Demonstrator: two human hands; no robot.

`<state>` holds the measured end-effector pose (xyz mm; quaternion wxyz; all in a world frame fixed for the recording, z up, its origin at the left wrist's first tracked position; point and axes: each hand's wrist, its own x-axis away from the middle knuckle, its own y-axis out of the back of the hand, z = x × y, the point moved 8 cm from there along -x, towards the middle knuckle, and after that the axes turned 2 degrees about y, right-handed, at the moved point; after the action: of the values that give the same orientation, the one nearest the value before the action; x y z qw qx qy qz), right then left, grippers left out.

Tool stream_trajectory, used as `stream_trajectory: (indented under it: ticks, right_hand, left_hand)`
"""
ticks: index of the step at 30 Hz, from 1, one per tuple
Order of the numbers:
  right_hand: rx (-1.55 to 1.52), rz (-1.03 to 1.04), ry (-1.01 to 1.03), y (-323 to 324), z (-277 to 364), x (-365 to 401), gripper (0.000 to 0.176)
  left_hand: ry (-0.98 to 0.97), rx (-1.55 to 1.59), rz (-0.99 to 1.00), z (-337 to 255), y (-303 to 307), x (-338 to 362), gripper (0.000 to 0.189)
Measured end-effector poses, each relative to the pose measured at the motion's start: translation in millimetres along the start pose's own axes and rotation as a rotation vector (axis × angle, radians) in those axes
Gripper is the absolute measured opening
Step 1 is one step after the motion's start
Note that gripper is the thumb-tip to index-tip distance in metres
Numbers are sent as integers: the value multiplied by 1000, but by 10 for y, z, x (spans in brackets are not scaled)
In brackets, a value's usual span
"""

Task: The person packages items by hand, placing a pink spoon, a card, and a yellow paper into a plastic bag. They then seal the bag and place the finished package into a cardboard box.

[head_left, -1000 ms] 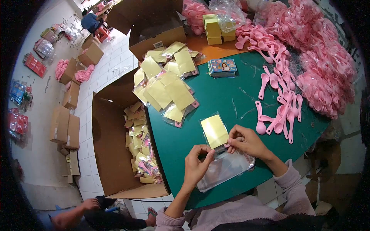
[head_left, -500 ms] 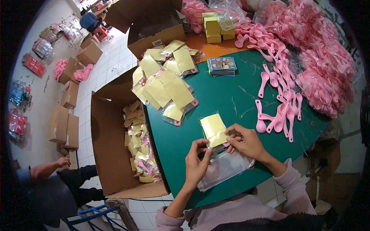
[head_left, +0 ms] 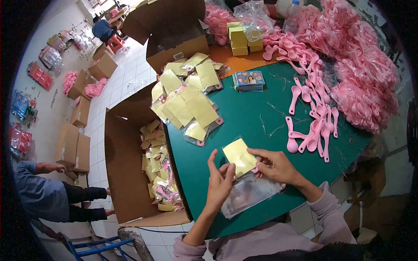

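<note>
A clear plastic packet with a yellow card (head_left: 238,155) inside is held up over the green table. My right hand (head_left: 279,167) pinches its right edge between thumb and fingers. A bit of pink, part of a spoon (head_left: 255,171), shows by those fingertips. My left hand (head_left: 219,183) has its thumb and a bent finger at the packet's lower left edge, with the index finger raised away from it. Beneath both hands lies a stack of empty clear bags (head_left: 252,196). Pink spoons (head_left: 321,130) are strewn to the right.
Filled packets (head_left: 187,104) are heaped at the table's left, beside a cardboard box (head_left: 130,174) holding many more. Picture cards (head_left: 249,79) and yellow card stacks (head_left: 238,39) stand at the back. Bagged spoons (head_left: 363,87) pile up right. Another person (head_left: 48,191) is at far left.
My left index finger has lifted off the packet and stretched upward. The packet has tilted and shifted slightly down. At far left, the other person has come further into view.
</note>
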<state>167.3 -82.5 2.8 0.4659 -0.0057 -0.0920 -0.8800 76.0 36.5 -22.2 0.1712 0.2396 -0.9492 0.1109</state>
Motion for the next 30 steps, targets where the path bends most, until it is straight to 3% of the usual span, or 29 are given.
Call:
stream_trajectory:
  ticks: [1,4,11,14,21,23,25,26,27,28,30]
  right_hand:
    - [-10,29,24,-33,24,6,42]
    - [151,37,78,-74,185,40,43]
    - [-38,25,52,-114,126,93,40]
    - [-143,-10,-90,-94,148,132,35]
    - [-111,-47,-91,33,129,185,28]
    - [200,-51,15,252,234,135,26]
    - [564,-233,91,610,292,54,28]
    - [785,-358,132,799,302,32,30]
    - [1003,-484,176,928,324,43,33]
    - [1000,-485,182,992,274,15,33]
    - [1247,-526,-22,1152,99,-27,38]
  left_hand:
    - [112,67,-3,52,18,-21,63]
    - [64,44,62,-55,-22,-12,61]
    - [33,335,82,-17,-22,51,69]
    - [3,318,72,-105,-59,121,73]
    - [18,170,121,-282,0,107,74]
    - [-180,40,71,-525,248,-131,73]
    - [-278,75,-81,-1048,352,-260,69]
    - [-495,74,-190,-1151,523,-437,66]
    - [-587,-99,-273,-1143,586,-478,62]
    - [-684,-273,-355,-1233,592,-448,58]
    - [-603,-833,-62,-993,67,-193,51]
